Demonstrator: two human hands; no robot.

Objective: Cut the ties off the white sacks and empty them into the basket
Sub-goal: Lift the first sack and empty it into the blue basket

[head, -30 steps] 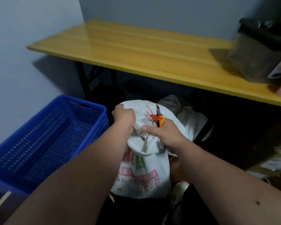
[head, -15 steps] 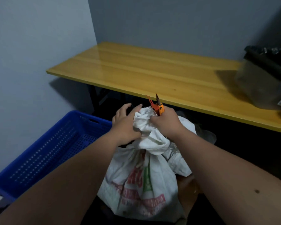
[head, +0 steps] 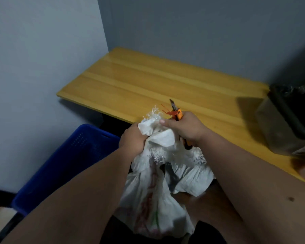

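Observation:
A white woven sack (head: 153,199) with red and green print hangs in front of me, its frayed neck bunched at the top. My left hand (head: 134,140) grips the neck from the left. My right hand (head: 185,129) holds an orange-handled cutter (head: 177,114), blade pointing up, and pinches the sack's top with the thumb. A red tie (head: 169,112) sticks out by the blade. The blue perforated basket (head: 69,166) stands on the floor to the left, partly behind my left forearm.
A yellow wooden table (head: 148,85) runs behind the sack, against the grey wall. A dark bin (head: 287,120) with a black liner sits at its right end. The wall corner is close on the left.
Both hands have lifted the sack higher, up to table-top level. The view has tilted up, so less of the basket shows. My left hand has closed fully round the neck.

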